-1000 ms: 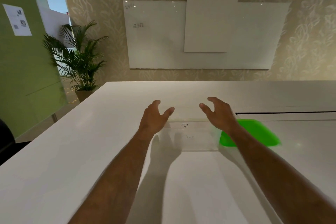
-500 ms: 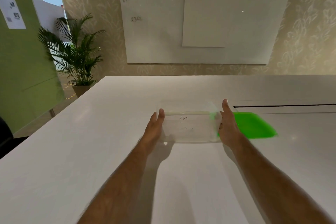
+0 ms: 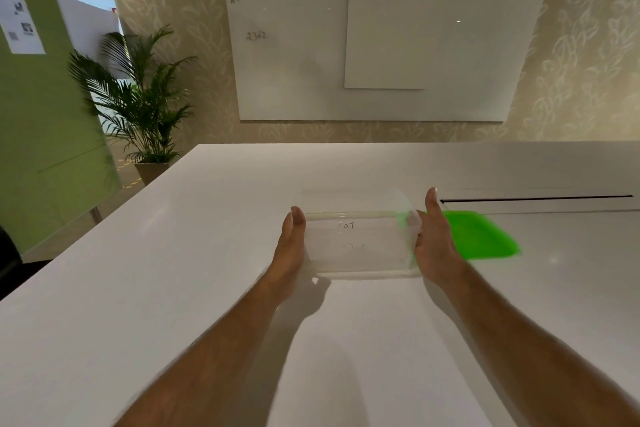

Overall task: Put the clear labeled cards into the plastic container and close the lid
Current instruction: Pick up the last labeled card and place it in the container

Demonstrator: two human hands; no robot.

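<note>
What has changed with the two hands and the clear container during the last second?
Both hands came down from above the container and took hold: left hand on its left side, right hand on its right. The green lid stayed beside it on the table.

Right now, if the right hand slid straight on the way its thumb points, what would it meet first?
Nothing close: the right hand points away along the clear container side. Ahead lies bare table, with the dark slot just rightward; depth is unclear.
</note>
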